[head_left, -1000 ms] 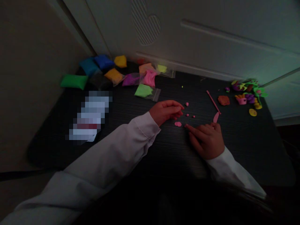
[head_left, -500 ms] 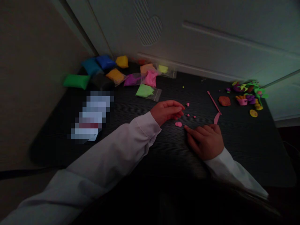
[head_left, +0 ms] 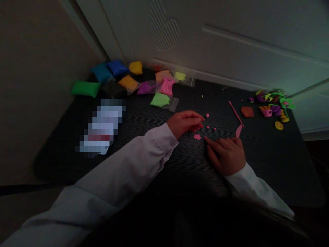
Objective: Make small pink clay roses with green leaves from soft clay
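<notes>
My left hand (head_left: 185, 123) rests on the dark table (head_left: 154, 161) with its fingers curled together, and some pink clay shows at the fingertips. My right hand (head_left: 224, 152) lies flat, its index finger stretched out and pressing on the table just right of a flat pink clay piece (head_left: 197, 137). Three small pink clay bits (head_left: 207, 115) lie beyond the fingers. A pink sculpting tool (head_left: 236, 116) lies by the right hand's far side.
Several bags of coloured clay (head_left: 133, 82) lie at the table's back left, with a light green bag (head_left: 161, 100) nearest. Finished clay figures (head_left: 272, 103) and an orange lump (head_left: 247, 111) sit at the back right. A white panelled wall stands behind.
Both hands have stayed almost still. The view has shifted slightly.
</notes>
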